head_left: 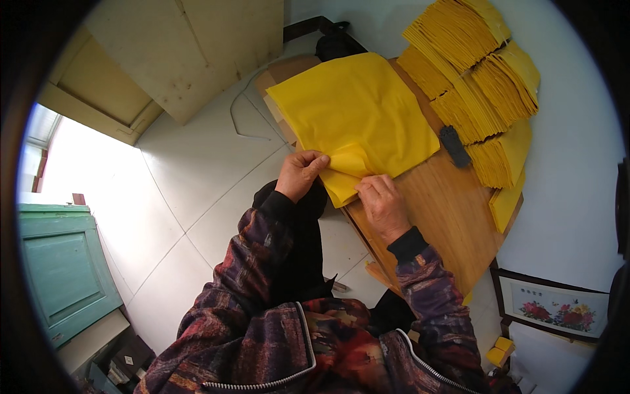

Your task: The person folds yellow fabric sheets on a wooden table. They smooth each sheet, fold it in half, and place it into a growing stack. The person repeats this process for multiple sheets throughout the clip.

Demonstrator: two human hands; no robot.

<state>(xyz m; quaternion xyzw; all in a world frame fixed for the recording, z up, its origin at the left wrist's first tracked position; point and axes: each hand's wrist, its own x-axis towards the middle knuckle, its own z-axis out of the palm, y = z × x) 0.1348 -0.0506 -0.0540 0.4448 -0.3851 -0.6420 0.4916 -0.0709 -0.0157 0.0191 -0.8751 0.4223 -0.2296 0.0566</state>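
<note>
Lettering shows on the framed flower print, lower right: one short row of small dark characters above red blooms, dark frame. Dark box at lower left carries a pale diamond mark, too small to make out.

Yellow sheet: soft, matte, felt-like, roughly rectangular, shallow wrinkles. Lies over the far-left part of the wooden table, near edge overhanging toward the person. Near edge is parted into layers, upper one curled up between the hands.

Left hand: grasping the near edge, thumb on top. Right hand: fingertips pinching the edge just beside it; thumb mostly hidden.

Table top is smooth, brown, visible grain. Yellow stacks along the wall side: many thin folded layers, ragged-looking edges, leaning. Dark grey block, oblong, rough-looking, sits against them. Floor: pale, glossy square tiles.
</note>
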